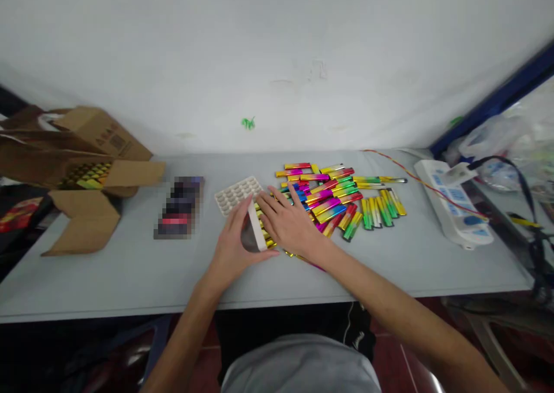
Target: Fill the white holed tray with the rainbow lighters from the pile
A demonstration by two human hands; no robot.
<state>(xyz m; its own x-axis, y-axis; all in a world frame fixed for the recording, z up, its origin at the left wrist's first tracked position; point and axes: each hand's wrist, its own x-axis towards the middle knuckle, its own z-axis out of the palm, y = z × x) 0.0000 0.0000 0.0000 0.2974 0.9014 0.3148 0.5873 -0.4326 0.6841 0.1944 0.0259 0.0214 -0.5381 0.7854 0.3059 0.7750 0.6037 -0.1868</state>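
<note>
Two hands on one white tray [258,231], tipped on its side near the middle of the tabletop [138,283]. Left hand [231,249] grasps it, fingers along the far end, thumb along the near end. Right hand [292,225] lies flat across the tray's front, fingers extended over gold pieces [270,243]; can't tell if it pinches any.

Step in hand, my read: pieces being pressed or steadied at the tray's mouth. Next move probably calls for a firm left grip and even right-hand pressure, so nothing slides out while the tray is tilted.

Counts: one tray in hand, one cellular tray [234,195] flat just behind it. Loose lighter-like pieces [329,213], multicoloured, spread right of the tray: well over twenty, overlapping and partly behind the right hand, so no exact figure. Neater row [383,208] at the pile's right end: roughly eight, side by side. Gold ones at the tray: several, mostly covered, not countable.

Others: one cardboard carton [89,223], flaps out, far left, yellowish contents too small to count; one pixelated object [179,208] between carton and trays; one power strip [452,202] at right; one red-yellow wire [413,176] running across the strip.
</note>
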